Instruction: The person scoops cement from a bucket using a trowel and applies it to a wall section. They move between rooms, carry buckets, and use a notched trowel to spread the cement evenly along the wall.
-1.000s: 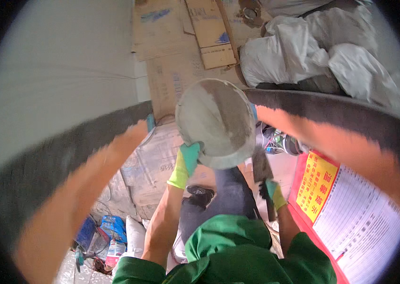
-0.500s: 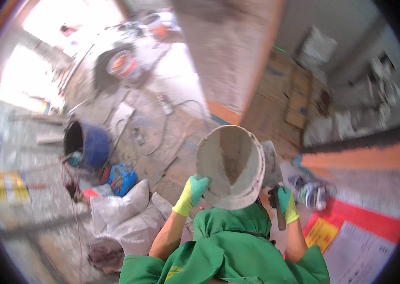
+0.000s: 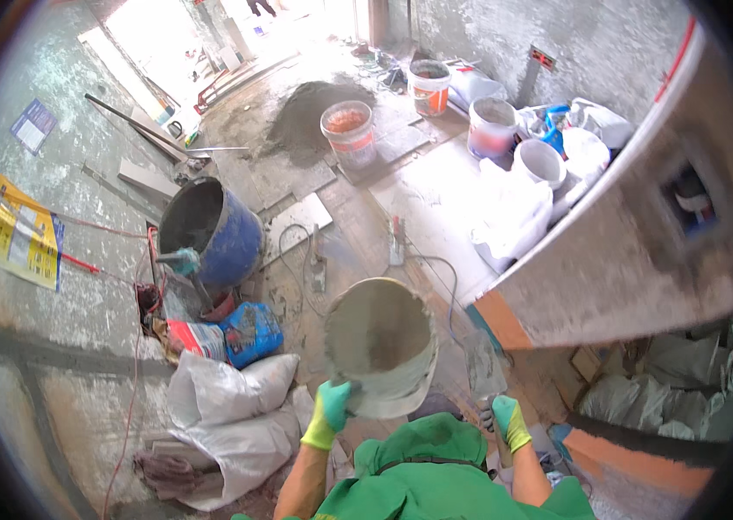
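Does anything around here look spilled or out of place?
Perhaps the grey heap beside an open bucket: it lies loose on the floor, uncontained, so it looks spilled, though it may be deliberate. The pail in the left hand has a darker patch inside, possibly residue.

Blue tub (image 3: pixel 241 238), large, one, at left. Blue bag (image 3: pixel 254 334), one, just beside a red-and-white bag (image 3: pixel 196 339). White sacks (image 3: pixel 232 390), piled. Grey heap (image 3: pixel 297 121) of loose material, on the floor (image 3: pixel 351 217). Bucket (image 3: pixel 351 152), reddish inside, near the heap. Second bucket (image 3: pixel 430 100), orange-banded, farther back. Yellow-and-blue poster (image 3: pixel 15 230), on the left wall (image 3: pixel 71 186).
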